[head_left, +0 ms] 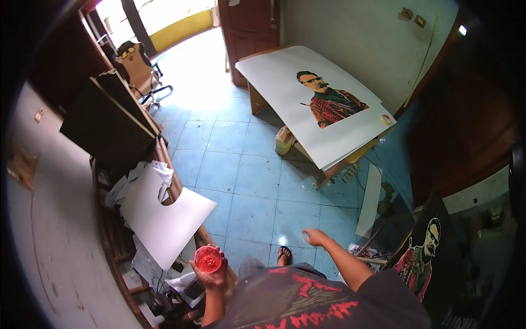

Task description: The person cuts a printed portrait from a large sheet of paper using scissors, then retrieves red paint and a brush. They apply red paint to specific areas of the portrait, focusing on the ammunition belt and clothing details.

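My left hand (215, 278), low in the head view, is closed around a small round tub (208, 259) with red clumpy stuff inside. It is held up with its top facing me. To the right, my right hand (315, 237) hangs over the floor with its fingers drawn together. Something pale and see-through shows at the fingertips, too faint to name. Apart from both hands, a large white sheet with a painted portrait (337, 104) of a person in dark glasses lies on the table (257, 101). A small round container (387, 119) sits at the sheet's right corner.
At left, a bamboo bench (112, 241) carries a cut white sheet (164, 219), papers and cables. A swivel chair (137, 71) is near the bright doorway. A yellowish jug (284, 141) stands beside the table on blue tiles (252, 181). A cut-out portrait (419, 257) leans at right.
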Demonstrator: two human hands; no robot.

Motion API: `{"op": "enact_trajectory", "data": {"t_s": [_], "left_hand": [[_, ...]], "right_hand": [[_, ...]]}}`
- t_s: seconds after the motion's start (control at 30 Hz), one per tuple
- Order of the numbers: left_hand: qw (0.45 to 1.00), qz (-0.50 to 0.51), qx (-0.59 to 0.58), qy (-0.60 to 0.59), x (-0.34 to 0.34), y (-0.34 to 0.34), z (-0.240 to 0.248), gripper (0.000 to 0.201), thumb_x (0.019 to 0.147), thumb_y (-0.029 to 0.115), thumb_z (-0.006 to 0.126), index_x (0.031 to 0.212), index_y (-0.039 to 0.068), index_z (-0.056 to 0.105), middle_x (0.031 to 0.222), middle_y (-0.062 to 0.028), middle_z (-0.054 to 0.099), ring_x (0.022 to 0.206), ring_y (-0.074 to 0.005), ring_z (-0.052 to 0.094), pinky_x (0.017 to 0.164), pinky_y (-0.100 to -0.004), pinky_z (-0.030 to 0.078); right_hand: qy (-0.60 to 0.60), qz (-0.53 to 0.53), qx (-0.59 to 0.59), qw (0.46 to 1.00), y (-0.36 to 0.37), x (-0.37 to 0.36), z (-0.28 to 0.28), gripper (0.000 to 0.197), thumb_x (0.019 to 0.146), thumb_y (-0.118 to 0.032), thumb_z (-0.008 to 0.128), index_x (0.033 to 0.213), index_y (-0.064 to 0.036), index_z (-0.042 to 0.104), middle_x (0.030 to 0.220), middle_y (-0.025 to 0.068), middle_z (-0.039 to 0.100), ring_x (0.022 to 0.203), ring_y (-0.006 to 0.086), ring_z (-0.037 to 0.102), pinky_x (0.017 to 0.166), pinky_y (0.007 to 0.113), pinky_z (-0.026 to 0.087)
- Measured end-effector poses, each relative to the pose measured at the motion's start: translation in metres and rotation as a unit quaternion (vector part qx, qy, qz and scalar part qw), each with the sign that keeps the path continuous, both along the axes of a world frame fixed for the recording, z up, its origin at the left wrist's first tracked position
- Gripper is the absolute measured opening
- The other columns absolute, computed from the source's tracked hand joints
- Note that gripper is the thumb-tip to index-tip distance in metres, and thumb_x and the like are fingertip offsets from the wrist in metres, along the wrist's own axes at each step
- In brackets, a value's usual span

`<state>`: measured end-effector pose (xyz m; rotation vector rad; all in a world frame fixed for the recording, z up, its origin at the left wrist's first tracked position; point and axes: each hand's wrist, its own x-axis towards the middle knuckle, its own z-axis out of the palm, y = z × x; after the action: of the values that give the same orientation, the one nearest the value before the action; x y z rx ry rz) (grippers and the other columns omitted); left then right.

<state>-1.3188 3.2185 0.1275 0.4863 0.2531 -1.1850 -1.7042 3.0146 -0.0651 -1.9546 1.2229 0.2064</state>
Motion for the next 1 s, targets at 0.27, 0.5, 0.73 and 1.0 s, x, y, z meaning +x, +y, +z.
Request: {"op": "enact_trajectory", "data": {"t_s": [0.27,0.5,0.73,1.0], "left_hand": [[0.999,-0.02,0.02,-0.024,0.088,-0.126,-0.053,0.085,0.084,0.074,0.047,0.132,0.004,0.049,0.118,-0.0192,0.06,0.099,-0.0341,0.06,0.082,-0.0448,0.052],[0.991,-0.094,-0.066,-0.065,0.246,-0.338,-0.048,0.08,0.086,0.072,0.046,0.13,0.005,0.052,0.121,-0.0191,0.061,0.103,-0.0337,0.061,0.086,-0.0453,0.052],[0.953,-0.207,-0.203,-0.093,0.353,-0.616,0.025,0.072,0.092,0.063,0.048,0.137,0.006,0.047,0.134,-0.0148,0.054,0.114,-0.0335,0.055,0.094,-0.046,0.048],[0.931,-0.228,-0.269,0.089,0.391,-0.818,0.065,0.081,0.095,0.066,0.031,0.142,0.001,0.039,0.137,-0.0246,0.047,0.12,-0.0347,0.049,0.102,-0.048,0.041]], "right_hand": [[-0.076,-0.113,-0.04,0.99,-0.171,0.098,0.009,0.043,0.083,-0.022,0.063,0.123,-0.0053,0.058,0.121,0.0195,0.063,0.11,0.0347,0.061,0.094,0.042,0.049],[0.123,-0.091,0.108,0.982,-0.212,0.12,0.031,0.048,0.084,-0.03,0.068,0.126,-0.0081,0.057,0.124,0.0185,0.062,0.116,0.0357,0.057,0.098,0.043,0.047],[0.074,-0.227,0.085,0.967,-0.278,0.164,-0.001,0.047,0.08,-0.033,0.072,0.118,-0.0064,0.064,0.111,0.0186,0.068,0.102,0.0347,0.065,0.089,0.041,0.052],[-0.028,-0.061,0.251,0.966,-0.499,0.348,0.059,0.061,0.073,-0.045,0.076,0.116,-0.0038,0.064,0.108,0.0201,0.068,0.097,0.0357,0.065,0.084,0.04,0.051]]}}
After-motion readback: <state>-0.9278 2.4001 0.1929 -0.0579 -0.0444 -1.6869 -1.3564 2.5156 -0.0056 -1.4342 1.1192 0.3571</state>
